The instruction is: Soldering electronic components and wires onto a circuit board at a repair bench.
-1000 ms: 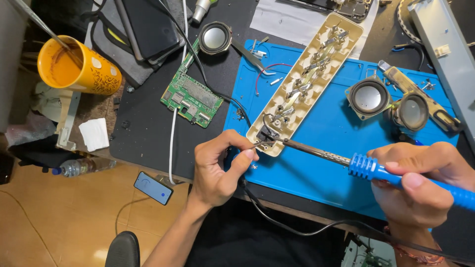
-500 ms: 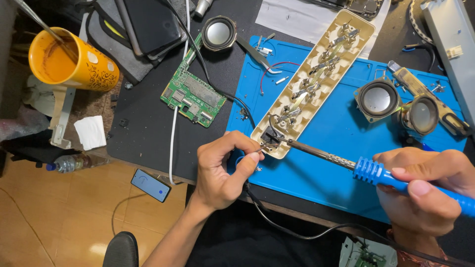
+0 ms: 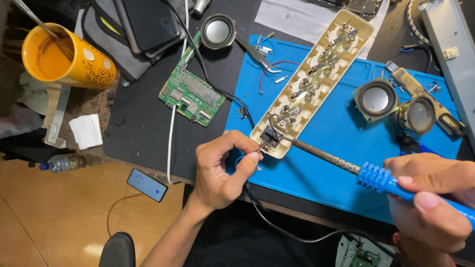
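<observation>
An opened cream power strip (image 3: 316,79) lies diagonally on a blue work mat (image 3: 341,148), its metal contacts showing. My right hand (image 3: 435,202) grips the blue handle of a soldering iron (image 3: 346,165); its tip rests at the strip's near end by a black switch block (image 3: 271,134). My left hand (image 3: 222,170) pinches a thin wire (image 3: 261,146) between thumb and forefinger and holds it against that same end. A black cable (image 3: 277,225) runs from the strip down past my left wrist.
A green circuit board (image 3: 190,96) lies left of the mat. Round speakers sit at top (image 3: 217,30) and right (image 3: 376,99). A yellow mug (image 3: 67,57) stands far left. A phone (image 3: 147,184) and a bottle (image 3: 67,162) lie on the floor.
The view has shifted slightly; both hands stay at the strip's near end. The iron's tip remains on the joint and my left hand keeps its pinch.
</observation>
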